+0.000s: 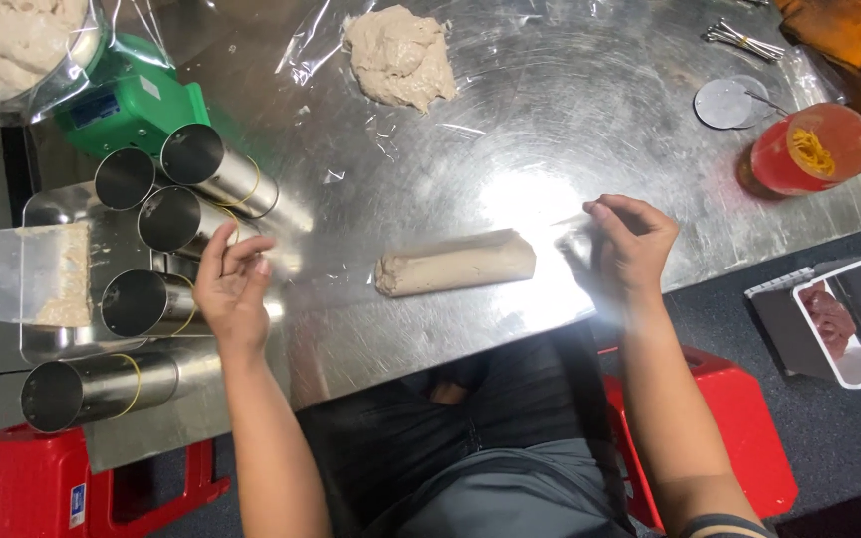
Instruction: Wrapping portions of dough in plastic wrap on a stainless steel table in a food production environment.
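Dough: pale beige log of dough (pixel 455 265) lies on the steel bench (pixel 570 130).
Hands: left hand (pixel 233 287) and right hand (pixel 630 242) flank it, both loose, grasping nothing.
Blurred: right fingertips (pixel 595 211).

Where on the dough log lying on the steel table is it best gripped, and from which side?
Probably at mid-length, from above: the dough log lies flat, crosswise between the left hand and right hand, its long sides clear; it looks soft, so support both ends.

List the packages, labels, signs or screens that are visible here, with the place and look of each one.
Small rectangular blue and white label: on the front of the red plastic stool, bottom left.
Blue rectangular label: on the side of the green plastic scale-like device, top left.
Clear plastic wrap: spread under the beige dough lump, top centre.
No signs or screens show.
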